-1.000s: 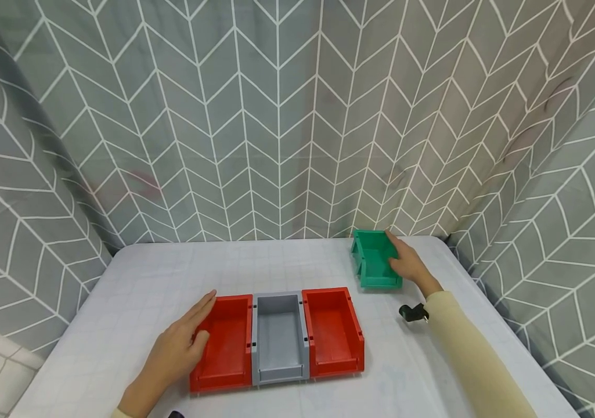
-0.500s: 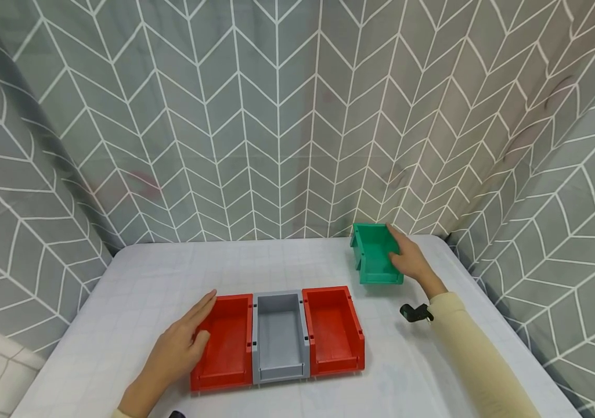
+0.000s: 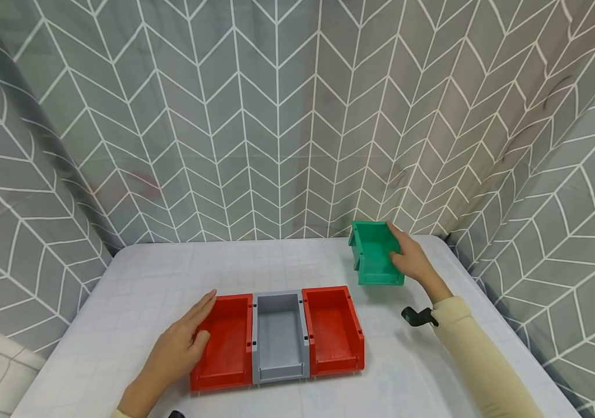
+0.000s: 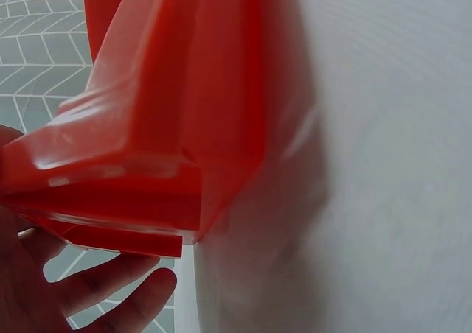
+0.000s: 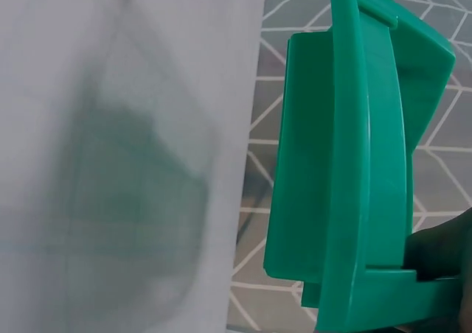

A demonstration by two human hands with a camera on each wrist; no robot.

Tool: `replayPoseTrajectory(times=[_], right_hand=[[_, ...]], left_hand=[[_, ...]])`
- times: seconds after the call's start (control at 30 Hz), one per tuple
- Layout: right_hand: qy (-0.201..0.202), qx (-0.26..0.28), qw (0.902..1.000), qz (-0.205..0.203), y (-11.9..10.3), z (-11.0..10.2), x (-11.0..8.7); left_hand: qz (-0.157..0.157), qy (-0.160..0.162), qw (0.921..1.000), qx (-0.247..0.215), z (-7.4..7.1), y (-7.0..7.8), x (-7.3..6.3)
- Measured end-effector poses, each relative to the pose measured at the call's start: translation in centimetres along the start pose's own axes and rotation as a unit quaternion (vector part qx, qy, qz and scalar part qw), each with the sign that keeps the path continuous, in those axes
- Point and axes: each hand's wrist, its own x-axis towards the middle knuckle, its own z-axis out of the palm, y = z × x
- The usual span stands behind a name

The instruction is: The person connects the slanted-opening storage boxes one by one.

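Observation:
In the head view, my right hand (image 3: 410,255) grips the right wall of a green plastic storage bin (image 3: 379,273) at the back right, thumb inside. The right wrist view shows that green bin (image 5: 346,163) held above the white table, its shadow falling below. My left hand (image 3: 174,348) holds the left wall of a red storage bin (image 3: 226,348), thumb over the rim and fingers along the outside. Up close in the left wrist view, the red bin (image 4: 199,90) hides part of the left hand (image 4: 66,281), whose fingers reach past its edge.
A grey bin (image 3: 280,337) and a second red bin (image 3: 332,331) stand side by side with the held red bin, in one row on the white table (image 3: 182,267). Patterned grey curtains (image 3: 287,116) hang behind the table. A black device (image 3: 418,316) sits at the right wrist.
The green bin has risen in my right hand and shifted slightly toward the back, mostly in the first half second. My left hand and the row of bins stay put.

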Motion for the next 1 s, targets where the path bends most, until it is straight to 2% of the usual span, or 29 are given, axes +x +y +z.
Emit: replayPoseTrajectory(times=[0.33,1.0], right_hand=[[0.012,-0.002,0.9999,-0.012,-1.4,-1.1,-1.1],[0.014,0.005,0.9997,-0.018,-4.5,-2.7,-4.6]], left_hand=[[0.001,-0.003,1.0,0.003,-0.1,0.0,0.0],[0.005,-0.002,1.0,0.0,0.1,-0.2,0.0]])
